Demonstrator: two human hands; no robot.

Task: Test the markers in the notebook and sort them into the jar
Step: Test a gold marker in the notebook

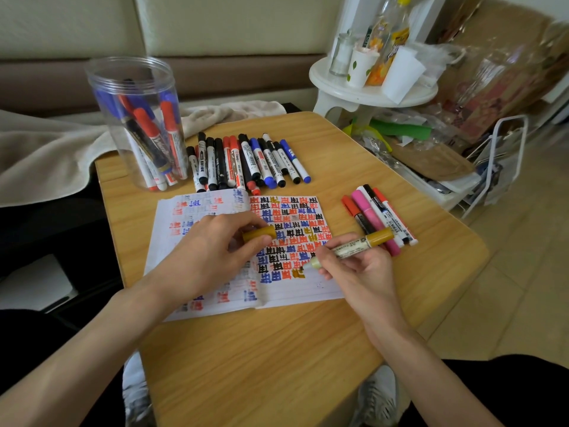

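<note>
My right hand [354, 266] grips a gold marker [351, 246], fingers curled round its barrel, and its tip touches the right page of the open notebook [246, 251], at a gold mark in the bottom written row. My left hand [212, 257] rests on the notebook's middle and pinches the marker's gold cap [260, 234] between thumb and forefinger.

The right page is thick with red, blue and black test marks (a few gold among them). Just right of the notebook lies a small group of markers [380, 215], red, pink and white-barrelled, side by side on the wooden table [277, 359]. Beyond the notebook's top edge a longer row of markers [246, 163] lies in black, red and blue. The clear jar [138, 118] stands upright at the table's far left corner, with red, blue and black markers leaning inside.
</note>
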